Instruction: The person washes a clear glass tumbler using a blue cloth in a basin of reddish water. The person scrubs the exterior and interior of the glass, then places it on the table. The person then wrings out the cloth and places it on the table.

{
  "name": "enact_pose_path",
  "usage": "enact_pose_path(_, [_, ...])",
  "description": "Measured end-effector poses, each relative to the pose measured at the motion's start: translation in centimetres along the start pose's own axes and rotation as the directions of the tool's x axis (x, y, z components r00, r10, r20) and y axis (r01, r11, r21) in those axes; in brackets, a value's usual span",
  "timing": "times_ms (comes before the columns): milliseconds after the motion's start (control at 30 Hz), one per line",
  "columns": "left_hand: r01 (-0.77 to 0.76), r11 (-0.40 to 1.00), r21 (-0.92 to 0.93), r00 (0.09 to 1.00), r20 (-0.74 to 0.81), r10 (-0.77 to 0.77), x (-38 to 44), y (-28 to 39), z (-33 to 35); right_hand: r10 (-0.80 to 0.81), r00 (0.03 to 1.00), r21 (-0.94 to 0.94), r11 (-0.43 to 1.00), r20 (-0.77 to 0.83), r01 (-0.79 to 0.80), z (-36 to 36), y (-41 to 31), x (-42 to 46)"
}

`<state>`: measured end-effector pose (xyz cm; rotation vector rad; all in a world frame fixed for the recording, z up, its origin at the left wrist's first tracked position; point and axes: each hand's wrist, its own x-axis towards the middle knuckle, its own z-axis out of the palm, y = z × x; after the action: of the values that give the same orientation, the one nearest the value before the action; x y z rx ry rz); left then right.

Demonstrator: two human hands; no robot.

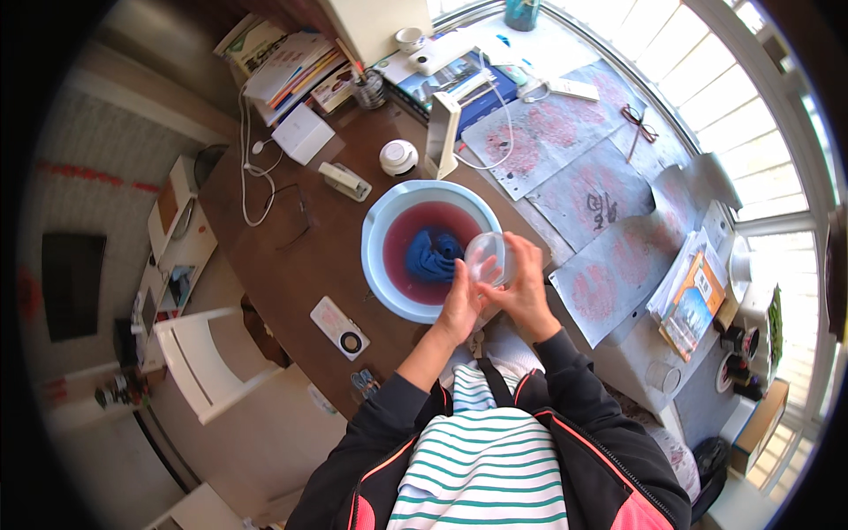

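A clear plastic cup (pixel 489 246) is held tilted between my hands above the near right rim of a light blue plastic basin (pixel 375 281). My left hand (pixel 459 310) supports it from the left and below, some of its fingers showing through the clear wall. On the other side, my right hand (pixel 528 291) grips the cup near its rim. Reddish-purple liquid (pixel 434 216) fills the lower part of the basin. A bunched dark blue cloth (pixel 427 262) lies partly soaked in it. Whether the cup holds anything is hard to tell.
The brown table (pixel 265 265) also bears a phone (pixel 338 328), a stapler (pixel 345 181), a round white device (pixel 399 158), eyeglasses (pixel 306 207) and a white stand (pixel 442 136) close behind the basin. Red-stained paper sheets (pixel 583 192) cover the right side. A white chair (pixel 212 361) stands left.
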<state>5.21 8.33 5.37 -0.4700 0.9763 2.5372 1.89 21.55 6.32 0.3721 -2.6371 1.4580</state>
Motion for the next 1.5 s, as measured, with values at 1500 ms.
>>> enact_pose_path(1500, [-0.025,0.978,-0.207,0.983,-0.185,-0.014,1.6,6.6,-9.9,-0.287,0.932,0.298,0.930,0.220,0.216,11.9,-2.2,3.0])
